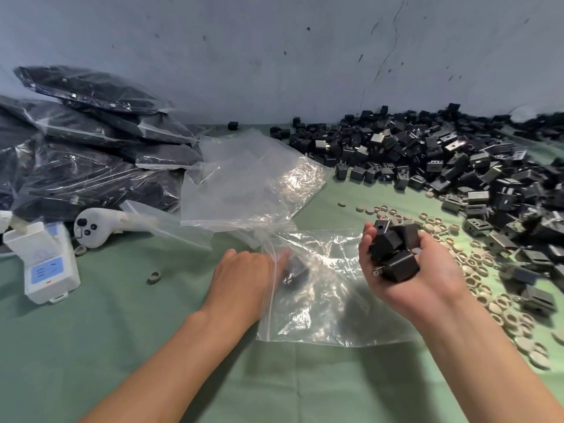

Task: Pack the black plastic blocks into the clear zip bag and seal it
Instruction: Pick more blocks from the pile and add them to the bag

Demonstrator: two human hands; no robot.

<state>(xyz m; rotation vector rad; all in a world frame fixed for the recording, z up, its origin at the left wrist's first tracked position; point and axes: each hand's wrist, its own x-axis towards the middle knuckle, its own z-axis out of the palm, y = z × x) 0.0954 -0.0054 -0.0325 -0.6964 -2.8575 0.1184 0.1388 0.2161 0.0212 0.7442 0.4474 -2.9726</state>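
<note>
A clear zip bag [329, 303] lies on the green table in front of me, its mouth toward the left. My left hand [244, 276] reaches into that mouth, its fingers blurred inside the plastic beside a black block [296, 270] in the bag. My right hand [406, 270] hovers palm up over the bag's right side, cupping a handful of black plastic blocks [393, 254]. A big heap of loose black blocks [457, 166] covers the table's right and far side.
More empty clear bags [244, 181] lie behind the open one. Filled, sealed bags [91, 141] are stacked at the far left. A white controller [100, 227] and a white box device [45, 264] sit at the left. Several beige rings [488, 270] are scattered at the right.
</note>
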